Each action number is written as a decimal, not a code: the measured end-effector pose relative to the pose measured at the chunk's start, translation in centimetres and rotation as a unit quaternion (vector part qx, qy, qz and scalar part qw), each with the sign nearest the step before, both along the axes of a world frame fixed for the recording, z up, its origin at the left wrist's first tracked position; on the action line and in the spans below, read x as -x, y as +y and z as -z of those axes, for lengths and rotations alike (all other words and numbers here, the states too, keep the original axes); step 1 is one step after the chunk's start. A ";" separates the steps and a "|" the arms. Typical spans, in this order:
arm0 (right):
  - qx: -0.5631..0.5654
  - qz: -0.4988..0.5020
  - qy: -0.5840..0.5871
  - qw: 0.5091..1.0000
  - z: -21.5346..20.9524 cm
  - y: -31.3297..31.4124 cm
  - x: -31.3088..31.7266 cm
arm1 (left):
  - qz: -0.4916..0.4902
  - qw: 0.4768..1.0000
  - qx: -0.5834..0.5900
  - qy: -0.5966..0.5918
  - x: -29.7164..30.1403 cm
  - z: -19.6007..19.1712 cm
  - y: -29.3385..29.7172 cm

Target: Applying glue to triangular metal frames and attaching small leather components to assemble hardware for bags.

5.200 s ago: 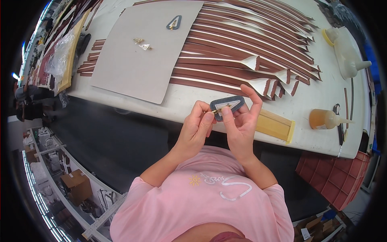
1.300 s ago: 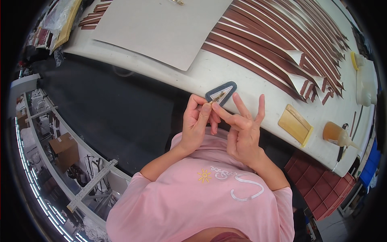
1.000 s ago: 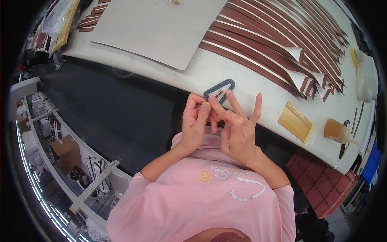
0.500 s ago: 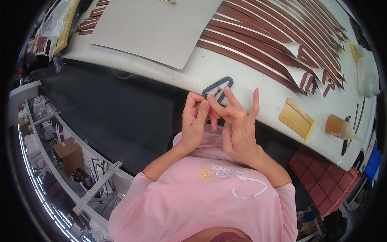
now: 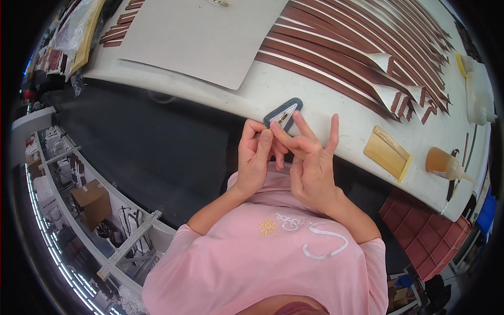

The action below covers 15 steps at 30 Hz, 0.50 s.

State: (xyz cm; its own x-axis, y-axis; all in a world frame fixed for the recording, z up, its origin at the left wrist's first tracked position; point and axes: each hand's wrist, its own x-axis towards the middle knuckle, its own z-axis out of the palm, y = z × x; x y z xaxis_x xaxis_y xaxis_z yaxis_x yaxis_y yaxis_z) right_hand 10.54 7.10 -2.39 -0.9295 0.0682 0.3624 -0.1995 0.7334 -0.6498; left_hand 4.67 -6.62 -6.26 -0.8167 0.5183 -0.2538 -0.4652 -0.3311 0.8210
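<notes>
A small triangular piece (image 5: pixel 295 102) with a dark blue, denim-like rim, a white middle and a narrow gold-coloured metal part lies at the near edge of the table. My left hand (image 5: pixel 253 160) is closed, its thumb and forefinger pinched at the piece's near corner. From the right, my right hand (image 5: pixel 314 170) reaches over with forefinger and middle finger resting on the piece. Its little finger points up, apart from the others. The fingertips hide the near end of the piece and of the metal part.
Long brown strips (image 5: pixel 336 63) cover the far right of the white table (image 5: pixel 173 84), beside a large grey board (image 5: pixel 199 42). Nearer right are a yellowish block (image 5: pixel 387 153) and a bottle of amber liquid (image 5: pixel 441 164). A cardboard box (image 5: pixel 92 202) stands on shelving at left.
Almost nothing differs. The triangular piece and my fingers on it have shifted very slightly, and both hands keep the same pose.
</notes>
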 end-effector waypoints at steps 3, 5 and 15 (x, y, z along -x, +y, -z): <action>0.034 -0.028 -0.017 0.999 -0.4 0.4 -0.3 | 0.005 1.000 0.000 -0.002 0.2 -0.2 0.1; 0.095 -0.036 0.009 0.995 -1.0 1.2 -0.6 | 0.004 1.000 -0.002 -0.004 0.5 -0.9 -0.2; 0.364 0.108 0.044 0.924 -5.1 4.7 -1.1 | 0.250 0.961 0.084 0.082 7.6 -8.8 0.1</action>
State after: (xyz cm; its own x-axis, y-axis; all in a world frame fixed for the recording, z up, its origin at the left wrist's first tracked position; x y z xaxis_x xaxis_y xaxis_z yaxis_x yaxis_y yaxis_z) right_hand 11.68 11.81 2.70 -0.8344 0.5048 0.2213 -0.1757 0.1369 -0.9749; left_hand -2.92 -6.50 2.55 -0.5116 0.8199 -0.2568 -0.3909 0.0440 0.9194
